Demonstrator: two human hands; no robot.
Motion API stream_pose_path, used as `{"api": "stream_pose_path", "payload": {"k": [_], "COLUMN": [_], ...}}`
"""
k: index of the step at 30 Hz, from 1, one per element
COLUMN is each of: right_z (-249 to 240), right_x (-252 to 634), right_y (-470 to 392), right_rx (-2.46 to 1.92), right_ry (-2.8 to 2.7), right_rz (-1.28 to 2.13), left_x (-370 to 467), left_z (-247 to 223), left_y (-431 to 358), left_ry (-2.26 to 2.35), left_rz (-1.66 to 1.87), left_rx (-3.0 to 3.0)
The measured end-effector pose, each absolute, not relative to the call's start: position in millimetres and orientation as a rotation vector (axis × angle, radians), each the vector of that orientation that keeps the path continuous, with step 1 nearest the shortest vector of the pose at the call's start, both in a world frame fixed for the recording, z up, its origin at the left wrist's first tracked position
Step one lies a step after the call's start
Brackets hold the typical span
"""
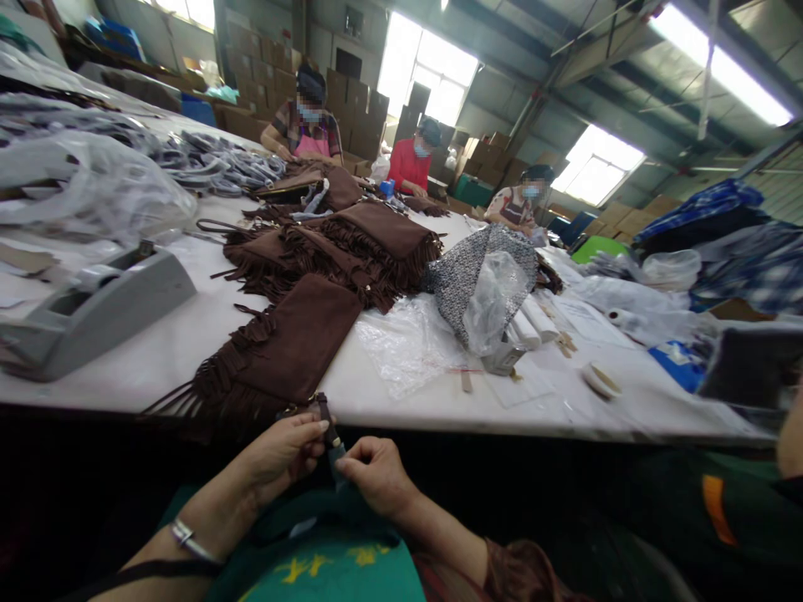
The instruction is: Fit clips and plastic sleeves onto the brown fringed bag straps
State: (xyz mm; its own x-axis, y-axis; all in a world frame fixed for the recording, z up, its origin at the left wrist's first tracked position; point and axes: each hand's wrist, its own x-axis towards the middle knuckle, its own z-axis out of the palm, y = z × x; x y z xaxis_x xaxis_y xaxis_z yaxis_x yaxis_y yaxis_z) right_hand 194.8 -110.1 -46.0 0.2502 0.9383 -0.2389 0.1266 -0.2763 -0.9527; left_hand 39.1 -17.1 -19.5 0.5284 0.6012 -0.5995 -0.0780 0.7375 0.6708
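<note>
At the table's front edge lies a dark brown fringed bag [285,339], its fringe pointing left. A short brown strap [325,415] with small metal fittings hangs down from the bag's near corner. My left hand [292,456] is closed on this strap, thumb on top. Just to the right, my right hand [380,475] pinches a bluish-grey wrapping [337,466] around the strap's lower end. Whether it is film or thin paper I cannot tell. Both hands are in front of the table edge, above a green apron [339,560].
More brown fringed bags [382,230] are piled behind. A grey tape dispenser [100,305] stands left, near plastic bags [94,192] and grey wrapped straps [207,159]. To the right are a grey woven bag [464,276], clear plastic [407,347] and a small dish [600,380]. Several people work across the table.
</note>
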Motion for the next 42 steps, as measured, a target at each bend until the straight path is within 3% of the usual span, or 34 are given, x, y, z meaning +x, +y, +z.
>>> {"api": "stream_pose_path", "payload": {"k": [17,42], "right_z": [-40.3,-44.3], "right_x": [202.8,202.7], "right_y": [-95.9,-107.2], "right_rx": [-1.528,-1.475], "right_ry": [-0.775,-1.104], "right_rz": [0.997,1.044], "left_x": [36.3,34.6], "left_z": [-27.5,-24.7], "left_y": [-17.9,-16.3], "left_ry": [0.898,0.854], "left_rz": [0.426,0.448], "left_rx": [0.611,0.607]}}
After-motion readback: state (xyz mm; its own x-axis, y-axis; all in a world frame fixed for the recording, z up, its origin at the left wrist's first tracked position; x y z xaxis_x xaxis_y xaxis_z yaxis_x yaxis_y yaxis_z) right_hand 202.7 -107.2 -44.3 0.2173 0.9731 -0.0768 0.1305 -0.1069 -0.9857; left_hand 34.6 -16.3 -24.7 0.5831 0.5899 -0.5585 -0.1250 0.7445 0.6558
